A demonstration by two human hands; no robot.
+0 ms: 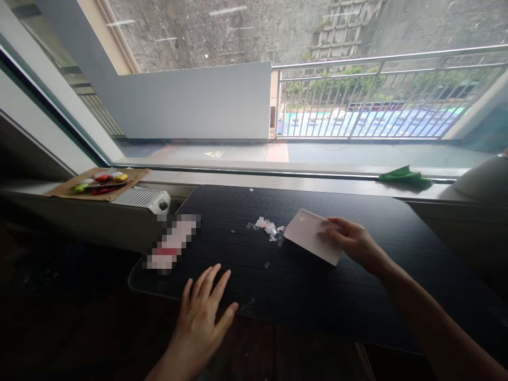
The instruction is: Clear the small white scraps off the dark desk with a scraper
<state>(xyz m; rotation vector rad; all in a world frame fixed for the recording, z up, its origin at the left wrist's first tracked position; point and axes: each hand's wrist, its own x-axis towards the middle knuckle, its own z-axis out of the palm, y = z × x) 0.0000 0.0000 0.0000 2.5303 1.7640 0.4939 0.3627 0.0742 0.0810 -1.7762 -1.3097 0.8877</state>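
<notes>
We have a pale card (311, 235) over the middle of the table (357, 312), slanted, with a small round mark or hole near its far left corner. Our right hand (353, 241) is closed on the card's right end, thumb and fingers pinching it. The side of the card that we see is plain. Just beyond its left edge lies a loose heap of scraps (269, 227), white and clear, small and squarish; a few stray bits sit apart from the heap, one towards us and one near the far edge. Our left hand (204, 312) is palm down over the table's near edge, fingers spread wide, holding nothing; we cannot tell whether the fingertips touch the top.

At the table's left end is a pale strip (174, 246) with a red patch, blurred into blocks, so any print on it is unreadable. Past that corner stands a white slatted unit (141, 198) with a dark knob, beside brown paper (59, 189) bearing red, yellow and green pieces (103, 182). A crumpled green cloth (407, 177) lies on the sill (317, 189). Through the window, a triangular sign (214, 154) marks the floor, its lettering too small to read, before a metal railing (329, 100).
</notes>
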